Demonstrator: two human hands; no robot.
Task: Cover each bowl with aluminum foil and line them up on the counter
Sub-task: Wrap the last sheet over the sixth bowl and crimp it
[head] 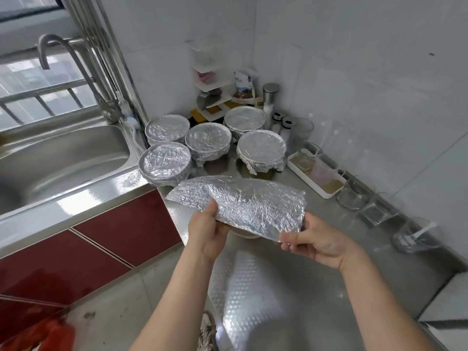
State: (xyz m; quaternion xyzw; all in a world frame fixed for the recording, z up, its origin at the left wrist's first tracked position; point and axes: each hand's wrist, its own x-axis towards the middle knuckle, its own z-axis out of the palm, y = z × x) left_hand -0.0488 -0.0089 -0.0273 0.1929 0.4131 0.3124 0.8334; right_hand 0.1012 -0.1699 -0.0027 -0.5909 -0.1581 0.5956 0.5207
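L hand (208, 228) & R hand (312, 239) pinch foil (243, 201) edges over bowl (247, 233).

foil-covered bowls (164, 161): 5; loose foil sheet (243, 198): 1; hands (208, 233): 2; sink (63, 148): 1

The bowl (247, 235) is almost totally buried under the foil sheet (243, 201), just a pale sliver shows. No clue what's inside the five wrapped bowls (208, 139) behind it. The sink (63, 158) runs off the left edge, and the print on the corner bag (243, 84) is too tiny to read.
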